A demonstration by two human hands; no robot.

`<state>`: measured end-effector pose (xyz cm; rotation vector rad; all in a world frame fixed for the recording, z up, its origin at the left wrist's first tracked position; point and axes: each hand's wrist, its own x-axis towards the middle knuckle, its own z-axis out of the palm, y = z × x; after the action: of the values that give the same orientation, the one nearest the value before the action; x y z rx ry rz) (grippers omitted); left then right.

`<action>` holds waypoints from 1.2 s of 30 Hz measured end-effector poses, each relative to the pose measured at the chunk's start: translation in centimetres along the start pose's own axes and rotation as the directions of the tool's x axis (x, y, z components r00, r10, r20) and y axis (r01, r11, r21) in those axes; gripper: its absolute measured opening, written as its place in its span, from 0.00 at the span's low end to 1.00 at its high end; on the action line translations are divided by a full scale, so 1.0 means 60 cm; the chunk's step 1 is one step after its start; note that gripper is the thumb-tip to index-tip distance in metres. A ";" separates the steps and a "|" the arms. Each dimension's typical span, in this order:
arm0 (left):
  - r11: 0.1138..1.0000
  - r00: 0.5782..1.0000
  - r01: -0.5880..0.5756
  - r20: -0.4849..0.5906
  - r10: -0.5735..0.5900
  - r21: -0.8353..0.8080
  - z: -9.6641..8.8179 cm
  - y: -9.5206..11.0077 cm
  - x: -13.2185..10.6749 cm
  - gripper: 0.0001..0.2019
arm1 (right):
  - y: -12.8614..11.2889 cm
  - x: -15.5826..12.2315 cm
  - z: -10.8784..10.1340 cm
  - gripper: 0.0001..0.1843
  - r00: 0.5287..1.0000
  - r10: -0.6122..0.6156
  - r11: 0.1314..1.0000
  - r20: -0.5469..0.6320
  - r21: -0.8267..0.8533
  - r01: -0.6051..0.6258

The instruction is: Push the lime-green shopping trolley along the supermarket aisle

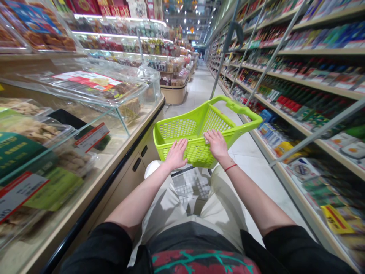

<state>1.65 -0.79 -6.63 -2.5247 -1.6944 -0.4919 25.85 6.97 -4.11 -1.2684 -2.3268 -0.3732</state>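
So, your left hand point(176, 154) and your right hand point(216, 145) lie flat and spread on the near edge of the green basket point(178, 129), right in front of you. Shelves point(313, 91) stand to its right, and a glass food case point(85, 87) to its left.

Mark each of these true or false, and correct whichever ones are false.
1. The left hand and right hand both rest on the lime-green plastic shopping basket. True.
2. A red string circles the left wrist. False: the red string is on the right wrist.
3. Glass-topped display cases stand to the person's left. True.
4. The aisle is carpeted. False: the floor is pale tile.
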 end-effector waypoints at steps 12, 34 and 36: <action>1.000 1.000 0.007 -0.006 -0.007 0.004 0.004 0.002 0.001 0.46 | -0.060 -0.005 0.045 0.29 0.989 0.117 0.993 -0.090 0.015 -0.116; 0.980 0.983 0.175 -0.069 -0.170 0.091 -0.008 -0.039 -0.069 0.47 | 0.040 -0.006 0.009 0.30 0.956 0.246 0.969 -0.161 0.009 -0.248; 0.982 0.984 0.171 -0.062 -0.167 0.079 -0.010 -0.040 -0.066 0.47 | 0.016 -0.007 0.024 0.31 0.959 0.239 0.971 -0.153 0.037 -0.236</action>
<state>-2.04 -3.54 -7.53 -2.3006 -1.8773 -0.4849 26.46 7.83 -5.58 -1.4363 -2.0162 -0.3562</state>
